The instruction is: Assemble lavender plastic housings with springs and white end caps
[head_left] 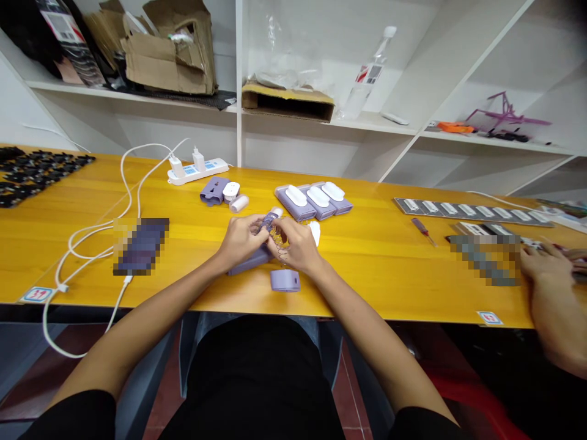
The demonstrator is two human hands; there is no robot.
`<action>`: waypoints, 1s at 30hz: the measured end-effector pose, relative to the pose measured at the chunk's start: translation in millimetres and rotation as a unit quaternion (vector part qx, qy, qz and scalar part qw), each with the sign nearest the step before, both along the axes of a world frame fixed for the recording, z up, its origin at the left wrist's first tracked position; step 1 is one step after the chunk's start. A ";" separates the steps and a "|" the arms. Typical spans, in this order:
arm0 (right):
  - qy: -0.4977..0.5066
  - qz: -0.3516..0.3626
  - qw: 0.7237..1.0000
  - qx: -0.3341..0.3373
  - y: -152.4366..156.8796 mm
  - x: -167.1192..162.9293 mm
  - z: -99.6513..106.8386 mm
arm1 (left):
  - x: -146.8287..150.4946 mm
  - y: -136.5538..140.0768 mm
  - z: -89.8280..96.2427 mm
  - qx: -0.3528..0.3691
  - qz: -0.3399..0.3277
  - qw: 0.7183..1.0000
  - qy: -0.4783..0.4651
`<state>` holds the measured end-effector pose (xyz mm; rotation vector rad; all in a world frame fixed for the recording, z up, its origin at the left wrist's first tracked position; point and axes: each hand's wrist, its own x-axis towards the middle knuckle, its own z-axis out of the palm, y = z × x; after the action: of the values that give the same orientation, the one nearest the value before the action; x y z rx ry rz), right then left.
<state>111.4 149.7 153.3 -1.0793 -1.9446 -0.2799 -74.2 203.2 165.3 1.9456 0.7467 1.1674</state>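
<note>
Close together above the table, my left hand (pixel 241 238) and my right hand (pixel 298 241) are both closed. Between the left fingertips is a small purple part with a white end (pixel 270 218). My right fingers pinch a thin coiled wire (pixel 276 236) beside that part, and its loops trail downward. Just below stands a rounded lavender housing piece (pixel 285 281); whether the wire joins it, I cannot tell. A flat lavender block (pixel 250 261) lies under my left hand, partly covered. Behind my right hand, a white piece (pixel 314 233) is half hidden.
Three lavender boxes with white oval tops (pixel 316 198) sit farther back. A purple sleeve (pixel 214 191), white parts (pixel 232 191) and a power strip (pixel 199 171) are to their left. A phone (pixel 143 246) with cables lies left; a screwdriver (pixel 422 230) and another person's hands (pixel 548 263) are right.
</note>
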 end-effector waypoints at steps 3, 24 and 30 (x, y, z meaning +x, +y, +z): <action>0.028 0.000 1.000 -0.008 2.3 -0.1 -2.0 | 0.0 0.1 0.2 0.015 0.017 1.000 0.015; -0.002 0.042 0.999 -0.017 4.3 6.5 -4.5 | -0.7 -1.4 4.6 -0.051 -0.009 0.998 -0.033; -0.009 0.031 0.999 -0.032 2.6 6.9 -4.4 | -1.8 -4.1 7.6 -0.064 -0.025 0.997 -0.037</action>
<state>118.3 152.2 149.0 -1.0583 -2.0120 -0.1947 -76.0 199.1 173.0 1.7950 0.7123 1.1282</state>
